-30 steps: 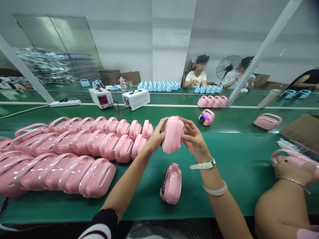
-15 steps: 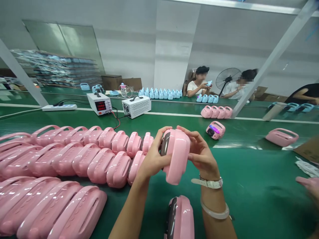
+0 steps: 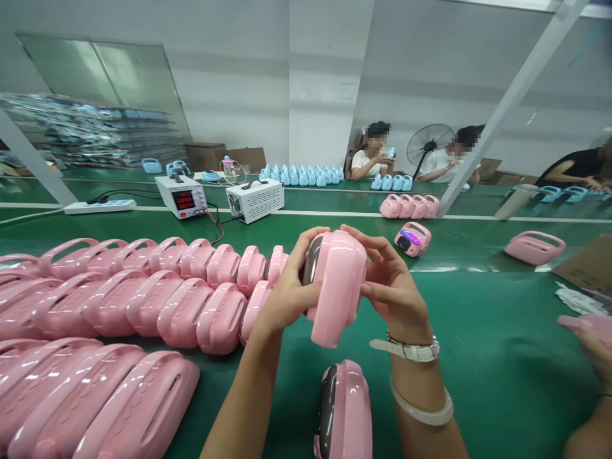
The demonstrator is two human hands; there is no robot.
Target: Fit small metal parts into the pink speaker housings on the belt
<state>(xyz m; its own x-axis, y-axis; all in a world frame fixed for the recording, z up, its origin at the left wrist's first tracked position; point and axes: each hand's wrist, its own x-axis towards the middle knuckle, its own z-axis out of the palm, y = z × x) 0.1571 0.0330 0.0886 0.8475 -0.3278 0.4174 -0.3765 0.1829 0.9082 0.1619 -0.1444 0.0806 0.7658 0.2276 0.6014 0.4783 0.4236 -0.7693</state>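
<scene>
At the centre of the frame we hold a pink speaker [image 3: 337,290] up above the green table [image 3: 478,344] — our left hand [image 3: 285,293] wrapped around its left side, our right hand [image 3: 393,287] closed on its right side. Another pink speaker [image 3: 345,411] stands on the table just below — rows of pink speakers [image 3: 143,299] fill the left.

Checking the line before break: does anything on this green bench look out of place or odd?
One thing: a lone pink unit lies apart from the neat rows, tilted, with a purple light glowing on its face. Otherwise, both hands, left hand and right hand, hold a pink unit normally.
</scene>
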